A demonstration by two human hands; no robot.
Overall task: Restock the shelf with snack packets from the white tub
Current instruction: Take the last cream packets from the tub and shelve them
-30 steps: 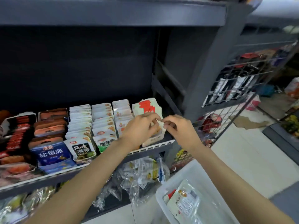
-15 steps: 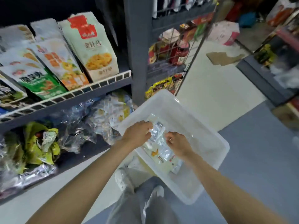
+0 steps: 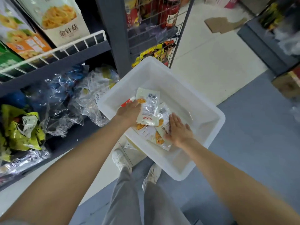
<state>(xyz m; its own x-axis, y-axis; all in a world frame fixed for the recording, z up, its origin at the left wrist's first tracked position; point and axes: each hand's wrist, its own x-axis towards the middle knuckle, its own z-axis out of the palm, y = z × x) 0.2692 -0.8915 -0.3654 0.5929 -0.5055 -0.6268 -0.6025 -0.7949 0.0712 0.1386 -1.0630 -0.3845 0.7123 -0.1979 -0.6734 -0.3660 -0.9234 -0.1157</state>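
Inside the white tub (image 3: 191, 101), the left hand (image 3: 129, 112) is gripping one snack packet (image 3: 148, 108), long axis pointing away, while the flat-open right hand (image 3: 177, 129) is pressing the remaining packets (image 3: 154, 135) lying just beneath.

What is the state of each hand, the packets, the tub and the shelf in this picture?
left hand: holds one snack packet.
held packet: lifted, back side with barcode showing.
right hand: fingers straight, pressing flat on the loose packets.
loose packets: lying flat in the tub.
white tub: open, mostly bare inside.
upper shelf: stocked with upright packets.
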